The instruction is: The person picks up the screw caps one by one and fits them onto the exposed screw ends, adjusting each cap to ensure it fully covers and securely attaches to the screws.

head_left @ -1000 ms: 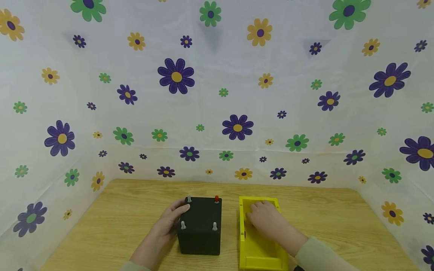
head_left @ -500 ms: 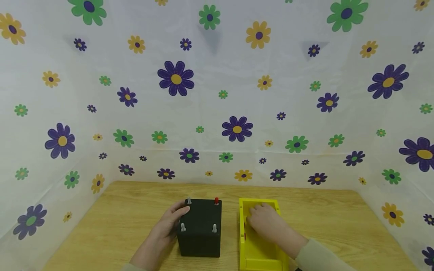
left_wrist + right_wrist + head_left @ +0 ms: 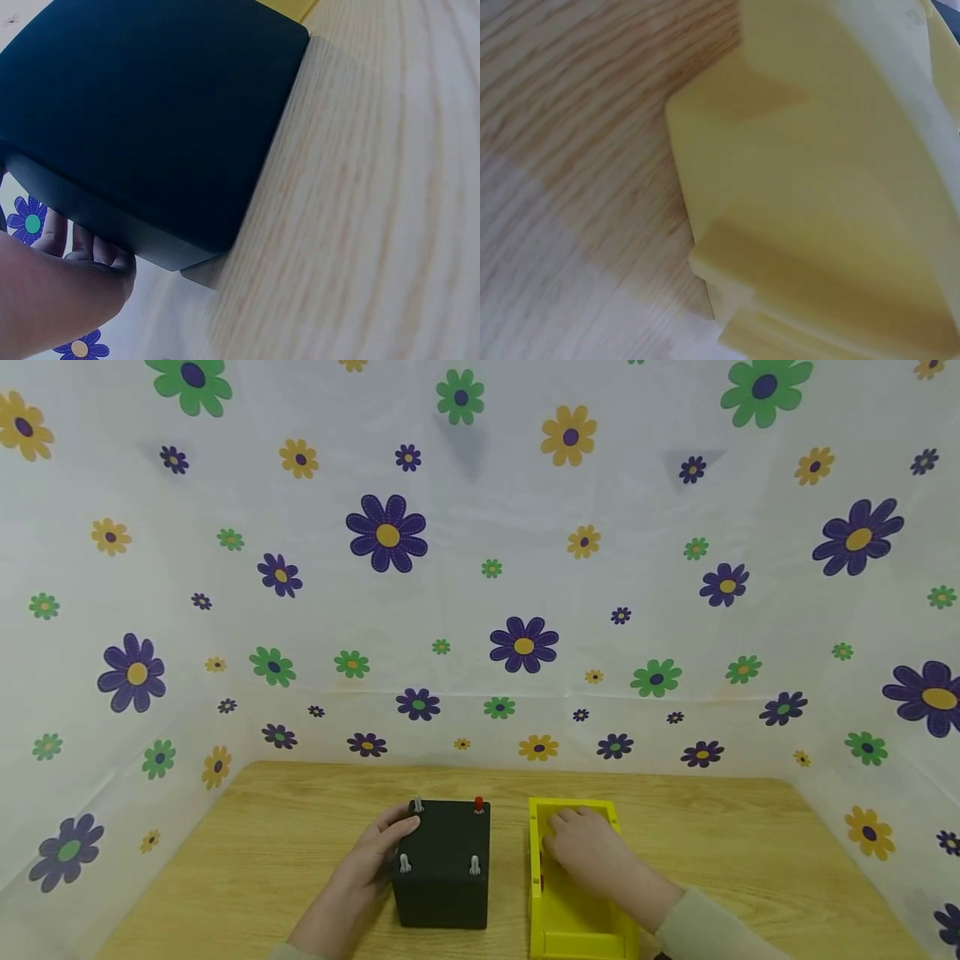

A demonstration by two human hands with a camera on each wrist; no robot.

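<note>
A black box (image 3: 444, 839) stands on the table, with several metal toggle switches on its top face; the one at the far right corner has a red cap (image 3: 479, 802). My left hand (image 3: 367, 857) grips its left side near the far corner, thumb over the top edge. The left wrist view shows bent fingers (image 3: 82, 244) against the box's dark side (image 3: 150, 120). To the right lies a yellow open bin (image 3: 536, 910). My right hand (image 3: 588, 852) reaches into its far part with fingers bent downward. The fingertips and anything between them are hidden.
A wood-grain table (image 3: 300, 827) carries both containers, a narrow gap between them. A small red thing (image 3: 542, 882) shows at the bin's left inner wall. White flower-patterned sheeting (image 3: 450, 593) encloses the back and sides.
The head view has shifted very slightly. My left hand stays on the black box, and my right hand stays inside the yellow bin, its fingers shifting only a little.
</note>
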